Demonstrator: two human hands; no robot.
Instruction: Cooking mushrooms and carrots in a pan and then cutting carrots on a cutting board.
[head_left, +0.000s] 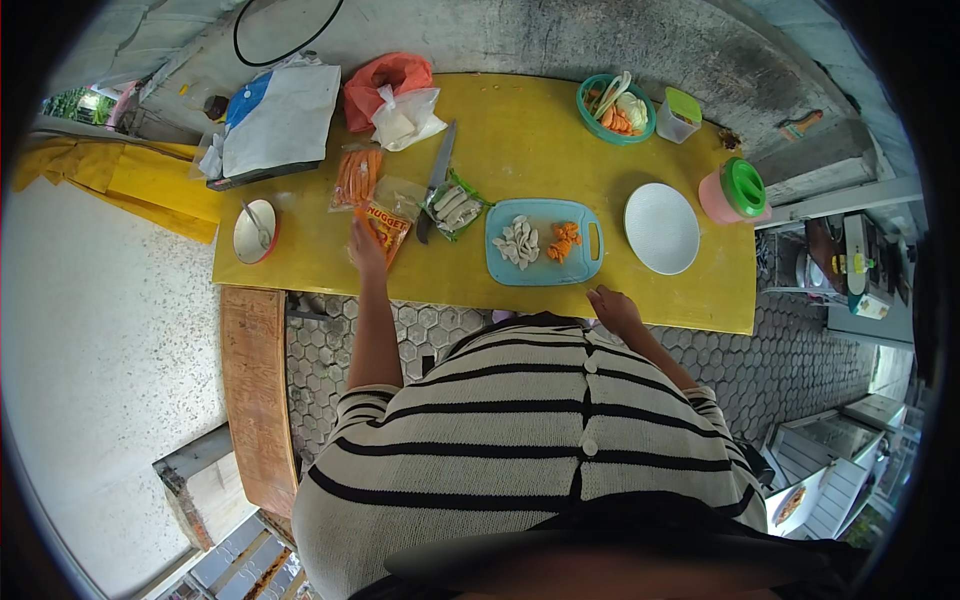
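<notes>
My left hand (366, 249) reaches over the left edge of a printed nugget packet (388, 229), just below a clear pack of orange sausages (358, 176). An orange piece shows at its fingertips, but its grip is unclear. Curled near the table's front edge, my right hand (615, 309) is below a light blue cutting board (544, 275); whether it holds something thin cannot be made out. Sliced greyish pieces (517, 241) and a smaller pile of orange slices (564, 241) lie on the board. Beside it rests a green-edged pack of greyish sausages (454, 208).
A large knife (441, 161) lies behind the packs. A white plate (661, 229) and a pink, green-lidded jug (733, 191) stand right. A teal vegetable basin (616, 137) and a lidded container (679, 116) are at the back. Left are a bowl with a spoon (255, 232) and bags (390, 82).
</notes>
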